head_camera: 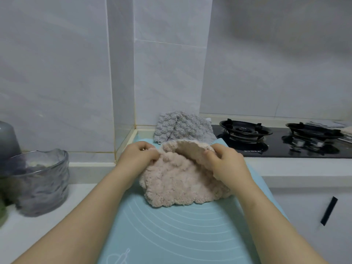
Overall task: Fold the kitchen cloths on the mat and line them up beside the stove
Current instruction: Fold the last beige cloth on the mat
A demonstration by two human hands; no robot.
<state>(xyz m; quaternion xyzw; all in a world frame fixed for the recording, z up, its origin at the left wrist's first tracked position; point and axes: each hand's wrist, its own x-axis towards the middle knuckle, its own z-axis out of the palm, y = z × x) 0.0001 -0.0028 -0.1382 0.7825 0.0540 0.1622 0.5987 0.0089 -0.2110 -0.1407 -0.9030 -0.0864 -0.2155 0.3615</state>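
Note:
A fluffy pink-beige cloth [177, 183] lies rumpled on the light blue mat [171, 231]. My left hand [139, 155] pinches its far left edge. My right hand [226, 161] grips its far right edge, which is lifted and curled over toward me. Behind it a grey textured cloth [182, 128] sits bunched at the mat's far end, against the wall and next to the black gas stove [276, 140].
A ribbed glass bowl [40, 181] stands on the white counter at the left, a grey container [7, 140] behind it. Folded cloths [327, 123] lie at the stove's far right. A cabinet front with a dark handle [328, 211] is below right.

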